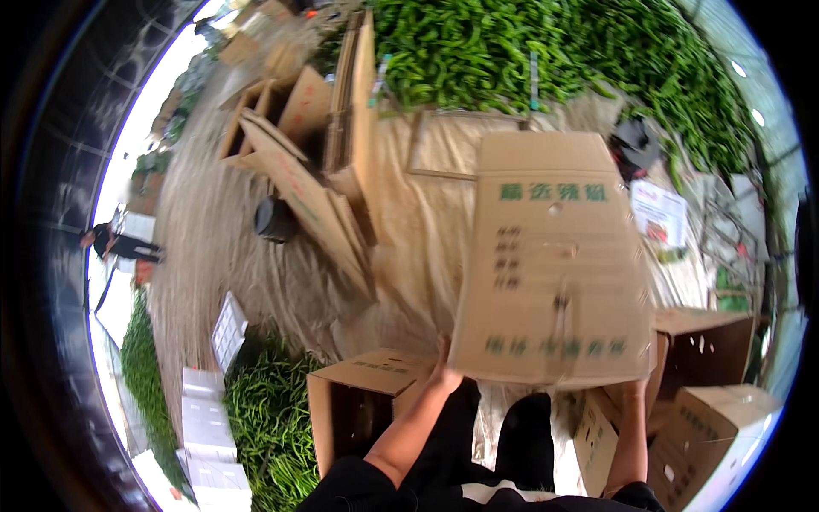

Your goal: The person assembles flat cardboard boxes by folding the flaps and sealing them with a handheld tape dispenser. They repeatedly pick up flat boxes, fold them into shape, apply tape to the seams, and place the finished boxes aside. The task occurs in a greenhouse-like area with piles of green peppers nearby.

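Between my hands is a brown cardboard box [554, 273] with green and dark print on the side that shows and a flap at its far end. I cannot make out whether it is folded flat or opened up. My left hand [445, 369] is closed on its near left corner. At the near right corner my right hand [636, 386] grips it, with the fingers mostly hidden behind the cardboard. An opened cardboard box [350, 422] stands beside my left forearm. More boxes [704, 435] stand by my right forearm.
Green peppers [478, 51] lie in a large heap at the back, and another pepper pile [273, 418] is at the left. Flat cardboard sheets [350, 128] stand upright left of centre, near a dark round container [275, 219]. White boxes [209, 427] stand far left. A person [119, 245] stands beyond.
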`<state>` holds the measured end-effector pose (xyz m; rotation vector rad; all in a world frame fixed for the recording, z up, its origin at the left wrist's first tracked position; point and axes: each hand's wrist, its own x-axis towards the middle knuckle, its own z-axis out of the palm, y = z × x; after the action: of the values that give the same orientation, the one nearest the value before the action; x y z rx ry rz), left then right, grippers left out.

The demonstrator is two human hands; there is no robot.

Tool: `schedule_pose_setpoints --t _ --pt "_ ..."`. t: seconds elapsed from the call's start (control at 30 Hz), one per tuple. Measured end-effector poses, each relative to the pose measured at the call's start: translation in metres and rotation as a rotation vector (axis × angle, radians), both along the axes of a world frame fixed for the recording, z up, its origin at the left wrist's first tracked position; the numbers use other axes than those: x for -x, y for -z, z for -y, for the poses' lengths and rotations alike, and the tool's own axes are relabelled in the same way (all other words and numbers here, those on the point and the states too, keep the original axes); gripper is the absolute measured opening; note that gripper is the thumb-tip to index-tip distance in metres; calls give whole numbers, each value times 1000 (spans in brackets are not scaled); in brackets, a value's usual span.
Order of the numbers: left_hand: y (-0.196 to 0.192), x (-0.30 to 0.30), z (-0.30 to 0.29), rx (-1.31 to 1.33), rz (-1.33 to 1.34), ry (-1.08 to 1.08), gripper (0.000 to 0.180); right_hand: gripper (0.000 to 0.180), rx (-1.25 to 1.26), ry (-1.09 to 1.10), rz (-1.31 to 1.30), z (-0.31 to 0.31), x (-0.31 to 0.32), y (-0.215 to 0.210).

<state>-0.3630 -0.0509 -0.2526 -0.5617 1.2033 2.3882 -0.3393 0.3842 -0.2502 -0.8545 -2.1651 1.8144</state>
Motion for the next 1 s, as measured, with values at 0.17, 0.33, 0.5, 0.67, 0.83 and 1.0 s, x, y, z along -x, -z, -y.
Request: schedule_pose_setpoints --t 0.17,0.33,0.5,0.67,0.83,1.0 --pt "-1 -48 1 -24 491 257 87 17 -102 -90 355 17 -99 31" --pt "42 -83 -26 401 325 555 94 29 -177 63 561 23 -137 38" --pt "80 -121 -19 546 200 490 72 34 -443 -116 821 38 -131 33" --pt "91 -157 29 611 108 927 52 46 -586 -375 1183 50 -135 19" --pt "31 -28 80 -105 563 219 72 52 -458 58 1028 67 -183 1" --pt "10 66 4 476 335 781 59 55 -508 500 810 94 -188 -7"
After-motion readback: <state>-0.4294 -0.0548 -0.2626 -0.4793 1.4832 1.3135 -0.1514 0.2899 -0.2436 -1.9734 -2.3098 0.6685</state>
